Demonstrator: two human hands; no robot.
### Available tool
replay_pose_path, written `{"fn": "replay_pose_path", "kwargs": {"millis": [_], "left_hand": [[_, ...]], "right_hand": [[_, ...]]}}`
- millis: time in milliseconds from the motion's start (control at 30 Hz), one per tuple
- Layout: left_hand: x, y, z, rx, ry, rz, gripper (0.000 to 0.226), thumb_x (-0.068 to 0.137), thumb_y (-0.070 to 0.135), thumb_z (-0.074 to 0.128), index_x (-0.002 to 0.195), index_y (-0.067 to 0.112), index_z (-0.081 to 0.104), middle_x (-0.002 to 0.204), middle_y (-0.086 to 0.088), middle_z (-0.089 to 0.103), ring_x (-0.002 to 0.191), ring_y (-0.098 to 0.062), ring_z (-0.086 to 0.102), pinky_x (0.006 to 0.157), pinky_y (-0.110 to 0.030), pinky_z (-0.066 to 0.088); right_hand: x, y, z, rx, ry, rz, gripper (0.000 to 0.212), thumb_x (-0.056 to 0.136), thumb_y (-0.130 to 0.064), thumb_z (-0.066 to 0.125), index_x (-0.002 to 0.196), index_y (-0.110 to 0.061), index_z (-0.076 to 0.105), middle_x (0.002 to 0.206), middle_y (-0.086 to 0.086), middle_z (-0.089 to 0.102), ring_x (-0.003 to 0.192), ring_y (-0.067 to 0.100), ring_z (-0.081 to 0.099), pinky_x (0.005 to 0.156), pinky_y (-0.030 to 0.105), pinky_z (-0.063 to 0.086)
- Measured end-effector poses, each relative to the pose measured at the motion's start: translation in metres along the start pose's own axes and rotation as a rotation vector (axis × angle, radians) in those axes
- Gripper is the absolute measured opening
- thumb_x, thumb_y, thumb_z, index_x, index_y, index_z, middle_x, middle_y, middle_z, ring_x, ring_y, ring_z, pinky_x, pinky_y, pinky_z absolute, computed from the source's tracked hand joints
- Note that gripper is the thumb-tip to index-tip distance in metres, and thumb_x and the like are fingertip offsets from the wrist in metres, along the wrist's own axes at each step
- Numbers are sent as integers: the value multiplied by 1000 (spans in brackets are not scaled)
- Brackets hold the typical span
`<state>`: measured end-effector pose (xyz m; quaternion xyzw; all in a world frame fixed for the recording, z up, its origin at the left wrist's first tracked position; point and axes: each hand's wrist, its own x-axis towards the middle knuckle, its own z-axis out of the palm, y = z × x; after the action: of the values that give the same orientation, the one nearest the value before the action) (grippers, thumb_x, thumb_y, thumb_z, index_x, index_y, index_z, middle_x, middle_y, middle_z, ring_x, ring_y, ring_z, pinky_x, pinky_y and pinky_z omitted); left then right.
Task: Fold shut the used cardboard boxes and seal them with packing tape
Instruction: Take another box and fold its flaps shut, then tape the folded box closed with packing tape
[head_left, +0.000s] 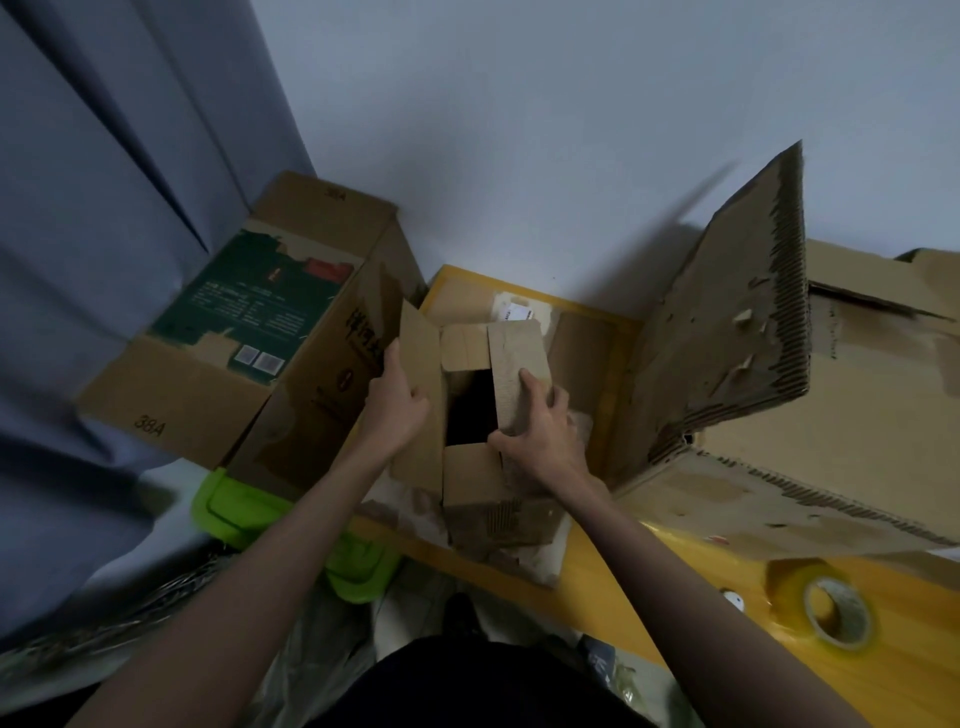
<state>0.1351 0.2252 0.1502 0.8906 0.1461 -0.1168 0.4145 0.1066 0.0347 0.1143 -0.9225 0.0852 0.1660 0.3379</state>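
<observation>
Head view, item list:
- Small cardboard box, on yellow tabletop, centre; top partly open, dark gap btwn flaps.
- Left hand: fingers curled round box's left flap, gripping it.
- Right hand: thumb & fingers pinched right flap, flap angled over opening.
- Tape roll, yellowish, lay flat on tabletop, right, well apart from hands.
- Lg printed box w/ green panel, left.
- Lg torn box, right, flap up.
- Green lid under left box.
</observation>
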Motion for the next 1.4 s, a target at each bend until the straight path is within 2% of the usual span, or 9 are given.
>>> {"fn": "replay_pose_path", "kwargs": {"millis": [200,467,667,800,867,1033,1167,1300,1400], "left_hand": [[-3,-12,19,-100,-1,-28,79,99,5,54,160,28,9,150,-9,45,134,-29,48,102,-46,47],[-37,-33,57,-192,68,13,83,101,8,51,160,29,-4,157,-8,36,139,-28,42,103,-40,45],[-47,-30,78,-236,-31,210,66,105,44,41,160,36,4,167,12,11,152,-12,15,119,-40,27],[-49,-28,95,13,-154,398,60,108,43,30,161,26,6,168,11,-4,152,-3,-3,123,-31,9],[-47,-32,105,163,-181,474,63,107,47,29,161,25,3,168,8,-10,153,-9,-12,125,-37,4],[-41,-43,134,580,-155,575,77,98,67,17,161,27,-1,168,-1,-14,153,-28,-16,124,-52,3],[-41,-44,150,732,-111,545,82,98,70,17,160,23,-7,167,-8,-18,153,-35,-16,122,-55,-1],[-45,-41,159,752,-72,545,81,98,68,15,161,20,-2,167,-12,-11,153,-36,-9,123,-55,2],[-46,-41,165,740,-48,529,81,98,67,15,161,18,2,168,-14,-6,154,-36,-5,123,-55,5]], "right_hand": [[0,28,8,90,-32,-3,98,83,-48,74,156,-40,10,160,4,14,138,36,35,106,53,46],[1,62,8,28,-37,-90,97,79,-51,74,152,-53,9,161,-4,12,140,36,36,103,59,46],[-1,93,12,37,-99,-176,97,86,-62,67,154,-55,-2,168,-7,-3,153,30,14,114,57,36],[1,100,9,78,-123,-233,84,95,-57,55,159,-44,2,169,-4,-11,156,20,-3,121,47,20],[-2,105,12,104,-85,-256,77,99,-51,52,160,-38,7,170,-3,-7,156,16,-4,121,39,15],[-29,122,20,211,105,-269,54,105,-21,50,157,-24,33,166,0,25,153,11,19,123,27,20],[-70,145,18,276,336,-215,32,99,-6,51,127,-17,64,128,-1,64,115,12,60,93,30,53],[-111,201,25,166,427,-76,20,93,-9,53,94,-17,70,96,-2,69,85,16,65,68,37,54],[-128,255,14,107,477,166,16,95,-8,56,97,-16,70,99,3,72,84,24,68,62,34,50]]}}
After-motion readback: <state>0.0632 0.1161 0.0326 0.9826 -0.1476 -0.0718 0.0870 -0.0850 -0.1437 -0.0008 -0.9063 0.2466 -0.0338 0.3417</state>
